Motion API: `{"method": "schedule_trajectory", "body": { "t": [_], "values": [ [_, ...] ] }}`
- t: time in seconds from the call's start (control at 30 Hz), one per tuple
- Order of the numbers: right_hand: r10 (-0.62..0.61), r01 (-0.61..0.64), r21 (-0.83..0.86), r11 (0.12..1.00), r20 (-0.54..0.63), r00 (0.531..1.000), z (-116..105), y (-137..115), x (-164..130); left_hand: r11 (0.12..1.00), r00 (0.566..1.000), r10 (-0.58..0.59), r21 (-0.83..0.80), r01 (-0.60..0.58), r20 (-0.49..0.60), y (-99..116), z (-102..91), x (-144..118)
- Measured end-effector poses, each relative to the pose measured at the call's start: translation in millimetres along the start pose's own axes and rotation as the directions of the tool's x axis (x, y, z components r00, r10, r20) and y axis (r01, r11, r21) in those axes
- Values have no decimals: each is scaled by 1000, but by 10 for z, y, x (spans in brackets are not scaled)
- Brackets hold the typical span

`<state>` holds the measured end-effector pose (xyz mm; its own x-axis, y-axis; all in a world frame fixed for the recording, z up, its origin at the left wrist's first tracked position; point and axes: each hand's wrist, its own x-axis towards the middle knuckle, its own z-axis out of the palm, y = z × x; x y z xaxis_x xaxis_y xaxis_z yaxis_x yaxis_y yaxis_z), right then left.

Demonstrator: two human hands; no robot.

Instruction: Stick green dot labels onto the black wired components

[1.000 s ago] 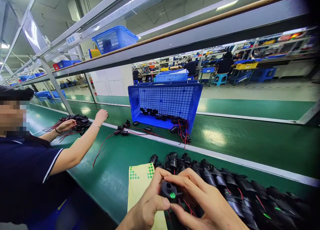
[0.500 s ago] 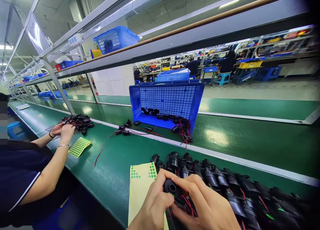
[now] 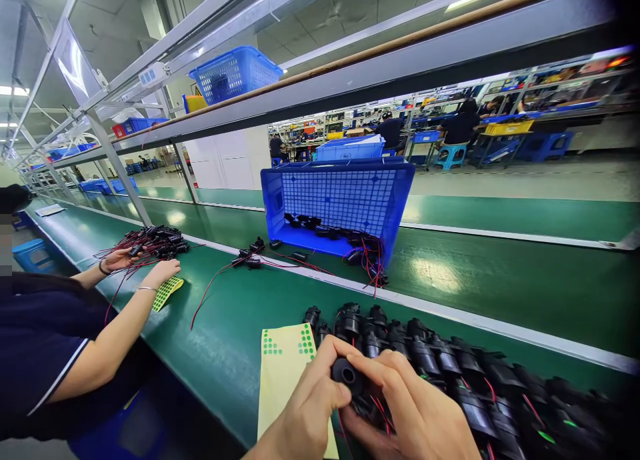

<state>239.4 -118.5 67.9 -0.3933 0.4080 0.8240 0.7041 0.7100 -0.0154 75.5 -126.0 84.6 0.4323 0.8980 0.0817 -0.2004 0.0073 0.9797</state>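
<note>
A black cylindrical part (image 3: 346, 375) with a round, holed end and red and black wires is held between my two hands. My left hand (image 3: 311, 407) is closed on its left side, thumb and index finger around the round end. My right hand (image 3: 417, 403) grips it from the right, fingers bent over the body and wires. Under and left of my left hand lies a pale yellow sheet (image 3: 283, 387) with green dot stickers in its top corners. Beyond my right hand, rows of similar black parts (image 3: 425, 353) stand on the green bench, some showing green dots.
A blue crate (image 3: 337, 200) lies tipped on its side, wired parts spilling out. At left, a co-worker's hand (image 3: 165, 271) touches a dotted sticker sheet (image 3: 167, 292) near a heap of wired parts (image 3: 160, 242). A shelf beam (image 3: 350, 87) crosses above.
My hands keep hold of the part, its end turned slightly; the green spot beside my thumb no longer shows. The co-worker's nearer hand has moved from the heap to the sticker sheet.
</note>
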Motion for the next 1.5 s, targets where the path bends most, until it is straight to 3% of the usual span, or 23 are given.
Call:
{"method": "schedule_trajectory", "body": {
  "t": [0.5,0.7,0.93,1.17,1.5],
  "values": [
    [-22,22,19,1000,19,1000,21,11,-18,995,998,-27,90,32,-50,50,51,-37],
    [29,-31,66,997,36,999,-21,8,22,999,998,26,-35,-24,58,55,-3,-20],
    [27,-31,75,997,49,998,-1,6,32,1000,999,31,1,-31,9,16,-16,-34],
    [-23,22,43,999,27,999,52,3,6,995,998,64,-81,-66,-24,-204,-73,4],
    [72,-82,156,984,69,995,-30,40,71,987,995,46,-157,-32,85,-137,-123,6]
  ]
}}
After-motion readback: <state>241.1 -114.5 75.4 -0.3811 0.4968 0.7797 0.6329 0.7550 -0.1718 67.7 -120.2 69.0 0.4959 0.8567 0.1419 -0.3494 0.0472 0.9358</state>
